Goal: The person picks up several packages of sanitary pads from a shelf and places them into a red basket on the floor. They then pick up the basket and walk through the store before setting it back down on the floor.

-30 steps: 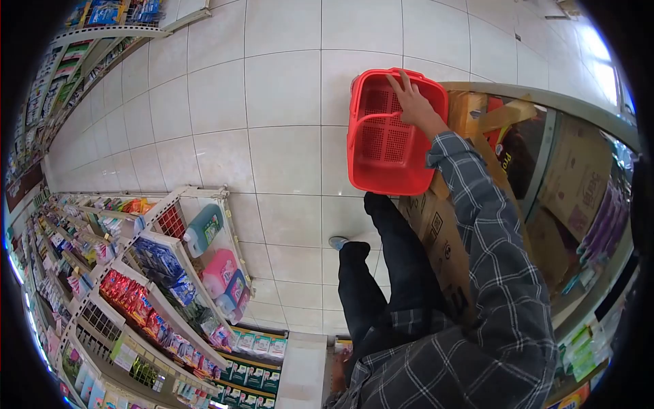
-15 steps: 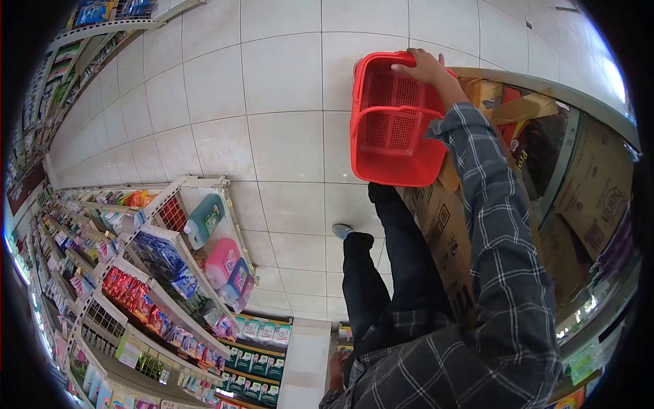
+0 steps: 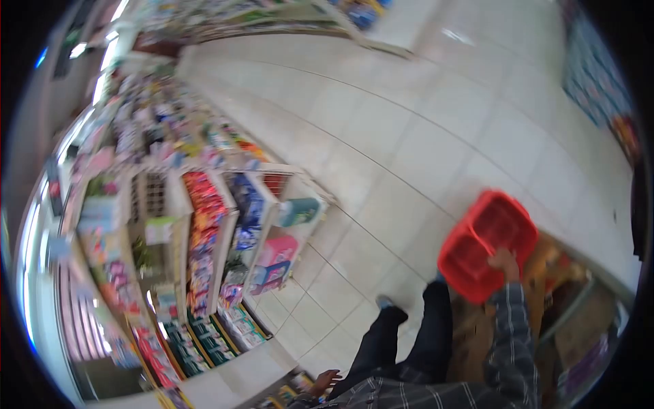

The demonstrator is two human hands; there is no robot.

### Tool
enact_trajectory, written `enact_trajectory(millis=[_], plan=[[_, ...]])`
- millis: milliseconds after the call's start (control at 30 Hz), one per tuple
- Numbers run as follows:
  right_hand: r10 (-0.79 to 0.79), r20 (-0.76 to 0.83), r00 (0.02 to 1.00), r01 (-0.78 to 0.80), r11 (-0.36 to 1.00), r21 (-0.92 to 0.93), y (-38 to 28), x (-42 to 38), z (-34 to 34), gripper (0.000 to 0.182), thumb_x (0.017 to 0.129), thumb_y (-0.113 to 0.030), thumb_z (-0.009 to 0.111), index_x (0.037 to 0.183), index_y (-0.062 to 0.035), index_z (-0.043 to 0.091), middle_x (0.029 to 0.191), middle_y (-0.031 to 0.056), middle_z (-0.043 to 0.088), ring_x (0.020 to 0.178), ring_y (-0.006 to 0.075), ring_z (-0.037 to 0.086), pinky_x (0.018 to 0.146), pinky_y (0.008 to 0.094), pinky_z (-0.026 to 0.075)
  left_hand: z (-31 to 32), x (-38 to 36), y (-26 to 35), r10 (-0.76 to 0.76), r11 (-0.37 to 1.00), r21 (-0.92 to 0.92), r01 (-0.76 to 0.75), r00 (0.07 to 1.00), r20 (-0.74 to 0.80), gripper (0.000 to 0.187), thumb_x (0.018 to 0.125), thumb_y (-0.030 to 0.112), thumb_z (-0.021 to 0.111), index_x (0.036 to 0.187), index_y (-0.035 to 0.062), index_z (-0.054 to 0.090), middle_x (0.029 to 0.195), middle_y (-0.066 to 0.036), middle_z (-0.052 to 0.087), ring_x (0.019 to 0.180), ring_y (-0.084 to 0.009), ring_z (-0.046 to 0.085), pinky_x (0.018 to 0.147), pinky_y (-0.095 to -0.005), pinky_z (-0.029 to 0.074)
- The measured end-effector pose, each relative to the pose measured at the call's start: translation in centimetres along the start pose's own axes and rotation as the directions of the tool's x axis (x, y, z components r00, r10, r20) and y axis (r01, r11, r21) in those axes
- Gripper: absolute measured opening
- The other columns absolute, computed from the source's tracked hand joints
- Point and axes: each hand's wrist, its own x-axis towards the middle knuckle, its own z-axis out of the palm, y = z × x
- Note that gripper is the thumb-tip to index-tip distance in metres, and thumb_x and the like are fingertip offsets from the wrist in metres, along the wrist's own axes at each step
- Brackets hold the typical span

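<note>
My right hand (image 3: pixel 504 264) is closed on the handle of a red plastic shopping basket (image 3: pixel 469 264), which is in front of my legs on the right side of the view. The basket looks bare inside, though motion blurs it. Its handle runs across the middle from rim to rim. Low at my left side, my left hand (image 3: pixel 325 382) holds nothing, its fingers apart, near a low shelf of packets.
Shelves with bottles, such as a green bottle (image 3: pixel 298 212) and a pink bottle (image 3: pixel 278 250), stand on the left. Cardboard boxes (image 3: pixel 470 334) in a framed bin are at the right by my legs. Pale floor tiles (image 3: pixel 381 184) stretch ahead.
My right hand has gone from the basket's far rim to its handle. The view has turned left, so shelves and basket appear shifted and rotated. My left hand shows more fully.
</note>
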Motion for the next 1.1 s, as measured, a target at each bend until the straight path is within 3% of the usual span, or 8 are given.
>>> enact_trajectory(millis=[333, 400, 600, 733, 800, 867, 1067, 1100], plan=[[-0.044, -0.252, 0.967, 0.105, 0.967, 0.233, -1.3, -5.2, -1.1, 0.048, 0.074, -0.043, 0.078, 0.086, 0.0032, 0.072, 0.086, 0.0259, 0.07, 0.086, 0.0377, 0.07, 0.074, 0.0499, 0.053, 0.5, 1.6, -3.3, 0.019, 0.907, -0.421, -0.025, 1.0, -0.02, 0.041, 0.102, 0.024, 0.046, 0.137, 0.003, 0.048, 0.127, -0.016, 0.062, 0.11, -0.0298, 0.065, 0.09, -0.0422, 0.055], [-0.048, -0.151, 0.987, 0.079, 0.975, 0.208, -2.3, -5.0, -1.9, 0.047, 0.074, -0.043, 0.078, 0.083, 0.0034, 0.073, 0.082, 0.0219, 0.071, 0.08, 0.0319, 0.071, 0.069, 0.047, 0.052, -1.1, 6.4, -9.5, 0.647, 0.448, 0.764, -0.465, 0.758, 0.082, 0.05, 0.096, 0.035, 0.054, 0.134, 0.0025, 0.051, 0.129, -0.014, 0.061, 0.111, -0.0283, 0.064, 0.091, -0.0426, 0.054], [-0.111, 0.142, 0.984, -0.019, 0.718, 0.695, 0.0, -3.6, -2.6, 0.04, 0.089, -0.039, 0.067, 0.095, 0.0007, 0.071, 0.079, 0.0125, 0.07, 0.074, 0.0281, 0.066, 0.066, 0.0434, 0.051, 4.4, 8.3, -16.3, 0.236, 0.967, -0.062, -0.246, 0.961, -0.141, 0.045, 0.093, 0.036, 0.057, 0.124, 0.0046, 0.061, 0.119, -0.014, 0.065, 0.103, -0.0281, 0.066, 0.086, -0.0415, 0.053], [-0.178, 0.05, 0.983, 0.162, 0.959, 0.235, -3.7, -10.9, -2.1, 0.036, 0.095, -0.033, 0.059, 0.107, 0.0005, 0.067, 0.073, 0.0085, 0.064, 0.068, 0.0253, 0.062, 0.062, 0.043, 0.049, 7.1, 10.6, -17.6, 0.22, 0.94, -0.236, -0.247, 0.966, -0.134, 0.041, 0.094, 0.034, 0.056, 0.124, 0.0054, 0.061, 0.114, -0.014, 0.066, 0.098, -0.0272, 0.067, 0.081, -0.0406, 0.054], [-0.79, 0.125, 0.6, 0.685, 0.427, -0.59, -3.7, -12.0, -0.5, 0.035, 0.093, -0.035, 0.065, 0.098, -0.001, 0.066, 0.069, 0.006, 0.06, 0.061, 0.023, 0.057, 0.057, 0.0425, 0.047, 8.6, 11.8, -18.5, 0.248, 0.918, -0.285, -0.277, 0.959, -0.133, 0.039, 0.095, 0.032, 0.055, 0.123, 0.0058, 0.061, 0.112, -0.014, 0.067, 0.096, -0.0267, 0.067, 0.079, -0.0401, 0.055], [-0.144, 0.067, 0.987, 0.106, 0.908, 0.405, -6.2, -10.7, 2.7, 0.03, 0.09, -0.036, 0.07, 0.086, -0.0066, 0.063, 0.062, 0.0026, 0.054, 0.051, 0.0232, 0.051, 0.05, 0.0442, 0.044, 9.5, 13.0, -19.4, 0.3, 0.895, -0.302, -0.329, 0.944, -0.139, 0.037, 0.095, 0.031, 0.055, 0.123, 0.0062, 0.061, 0.11, -0.014, 0.067, 0.093, -0.0262, 0.067, 0.076, -0.0396, 0.055], [-0.076, -0.196, 0.978, 0.137, 0.937, 0.321, -13.2, -17.5, 10.4, 0.028, 0.09, -0.037, 0.069, 0.087, -0.0106, 0.064, 0.065, 0.004, 0.057, 0.058, 0.0251, 0.056, 0.064, 0.0415, 0.052, 8.0, 18.0, -24.1, 0.829, 0.559, 0.604, -0.568, 0.401, -0.391, 0.036, 0.092, 0.03, 0.058, 0.12, 0.0074, 0.062, 0.095, -0.014, 0.068, 0.083, -0.0244, 0.067, 0.064, -0.0387, 0.055], [-0.115, -0.187, 0.975, 0.159, 0.958, 0.238, -13.9, -18.1, 11.5, 0.029, 0.091, -0.039, 0.067, 0.093, -0.0102, 0.065, 0.069, 0.0062, 0.059, 0.064, 0.0265, 0.059, 0.068, 0.0409, 0.053, 7.2, 18.8, -24.7, 0.613, 0.738, 0.08, -0.67, 0.617, -0.493, 0.04, 0.089, 0.034, 0.06, 0.117, 0.005, 0.064, 0.092, -0.013, 0.07, 0.078, -0.0234, 0.067, 0.059, -0.038, 0.054]])
